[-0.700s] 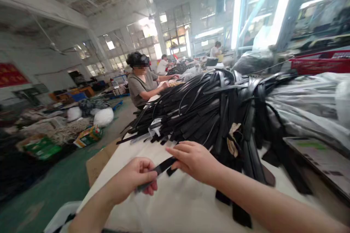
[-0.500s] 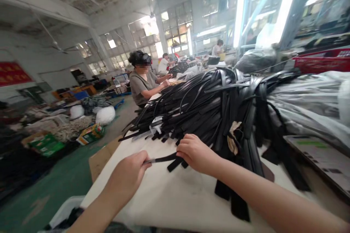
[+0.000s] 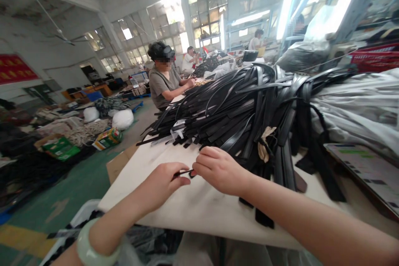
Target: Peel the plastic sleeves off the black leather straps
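Both hands have drawn closer together since the earlier frames, and the dark strip that stretched between them now shows only as a short end in the gap. Far left of the strap pile (image 3: pixel 249 108), bags and boxes (image 3: pixel 106 138) litter the green floor, well apart from the work. Nearer, a co-worker (image 3: pixel 163 81) sits at the same table (image 3: pixel 199 208), on the pile's far left side, arms reaching onto the tabletop. Just in front of the pile's loose ends, the left hand (image 3: pixel 162 185), a pale bangle (image 3: pixel 89 251) on its wrist, has thumb and forefinger pinched shut on the strip (image 3: pixel 183 172), probably so the thin piece cannot slip. Touching that same strip from the other side, the right hand (image 3: pixel 220 170) curls its fingers down over it, closed on the end nearest the pile; the strip sits just above the bare white tabletop, in front of the pile. That placement looks practical: the heap fans its ends toward the person, so single pieces lie within easy reach. Right of the pile lie grey plastic-wrapped bundles (image 3: pixel 358 108), and below them a printed board (image 3: pixel 368 170) near the table's edge.
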